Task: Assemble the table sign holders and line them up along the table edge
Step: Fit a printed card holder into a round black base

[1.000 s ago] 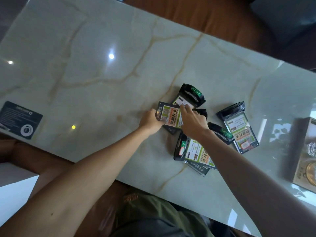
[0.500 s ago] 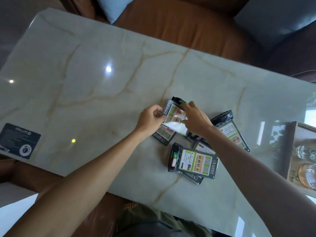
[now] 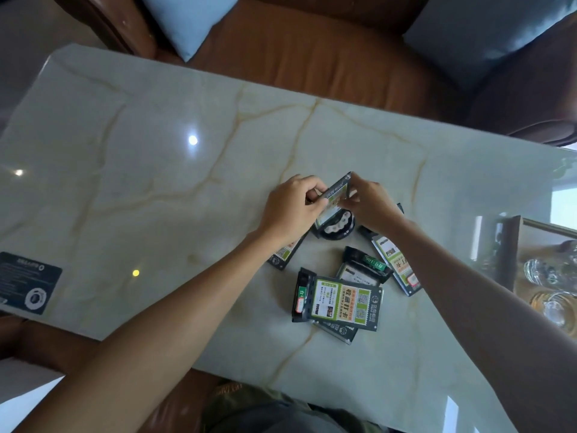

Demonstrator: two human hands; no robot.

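sign holder pinched upright between left hand and right hand.

left hand and right hand pinching upright sign card, black base beneath

The flat green-and-white printed sign card in a black frame carries large orange characters reading 收藏打卡 beside small square codes. A green label on the black plastic base nearby shows digits resembling 106; other print is too small to read.
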